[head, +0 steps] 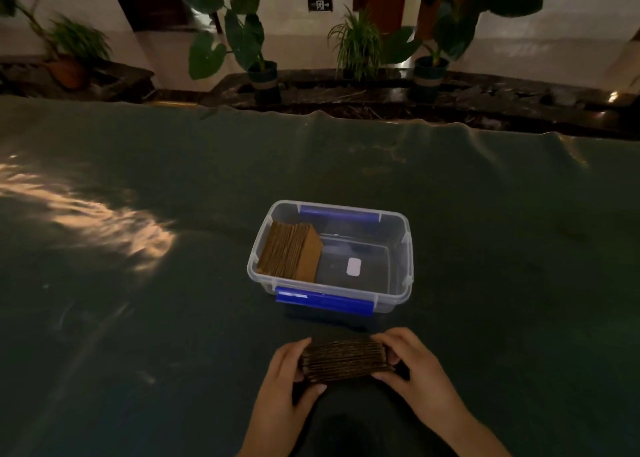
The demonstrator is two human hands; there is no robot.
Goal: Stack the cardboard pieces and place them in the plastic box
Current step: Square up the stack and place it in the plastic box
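Note:
A stack of brown cardboard pieces [343, 360] stands on edge near the table's front, squeezed between my two hands. My left hand [285, 384] presses its left end and my right hand [410, 370] presses its right end. Just beyond it sits a clear plastic box [398, 221] with blue latches on its near and far sides. Another stack of cardboard pieces [291, 251] leans inside the box against its left wall. The right half of the box floor is bare except for a small white label [353, 267].
A dark green cloth [138, 248] covers the wide table, with a patch of light at the left. Beyond the far edge stand several potted plants [256, 41] on a dark ledge. The scene is dim.

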